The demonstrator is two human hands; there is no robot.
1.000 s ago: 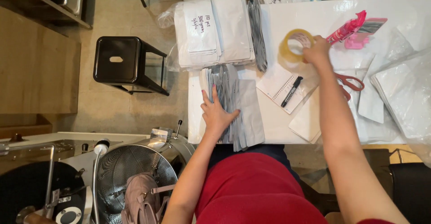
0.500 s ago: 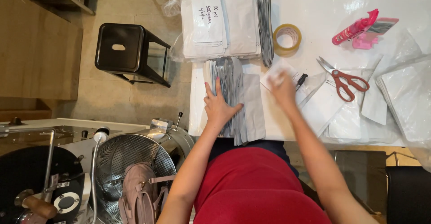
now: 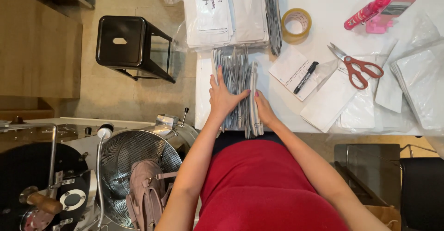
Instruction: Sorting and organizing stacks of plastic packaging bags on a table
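Head view: I log the pouch stack (image 3: 240,80), long axis running away from me, left hand (image 3: 223,98) flat on top, right hand (image 3: 264,108) pressing its right edge; neither hand grips.

Overhead view of a person in a red top with both hands on a fanned row of grey pouches at a white table.

The left hand (image 3: 225,98) lies flat, fingers spread, on the grey pouches (image 3: 238,80); the right hand (image 3: 264,109) presses the row's right edge. Beyond them sits a stack of white pouches (image 3: 231,9). To the right lie a tape roll (image 3: 296,24), a notepad (image 3: 289,67) with a black pen (image 3: 306,77), and red-handled scissors (image 3: 358,66). A black stool (image 3: 122,46) stands left of the table (image 3: 323,4).
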